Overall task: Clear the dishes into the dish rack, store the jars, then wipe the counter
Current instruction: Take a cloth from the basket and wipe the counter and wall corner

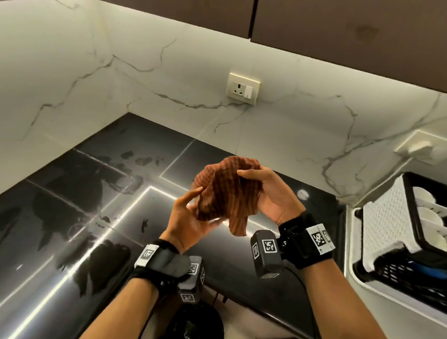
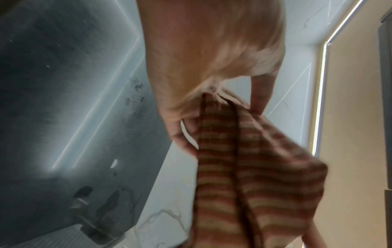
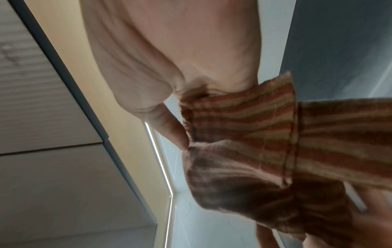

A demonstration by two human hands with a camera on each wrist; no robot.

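Observation:
A rust-and-tan striped cloth point(image 1: 225, 193) hangs bunched between both hands, raised above the glossy black counter point(image 1: 65, 207). My left hand point(image 1: 191, 214) holds its lower left part, thumb and fingers curled onto the fabric. In the left wrist view the cloth point(image 2: 254, 176) trails from that hand's fingers point(image 2: 184, 137). My right hand point(image 1: 265, 193) pinches the cloth's upper right fold. The right wrist view shows the cloth point(image 3: 254, 134) gathered against the palm, the thumb point(image 3: 171, 129) beside it. Wet smears point(image 1: 128, 163) mark the counter.
A white and black dish rack point(image 1: 386, 226) with white dishes stands at the right on a white tray point(image 1: 382, 291). The marble backsplash carries a wall socket point(image 1: 243, 88) and a second fitting point(image 1: 425, 147). Dark cabinets point(image 1: 330, 26) hang overhead.

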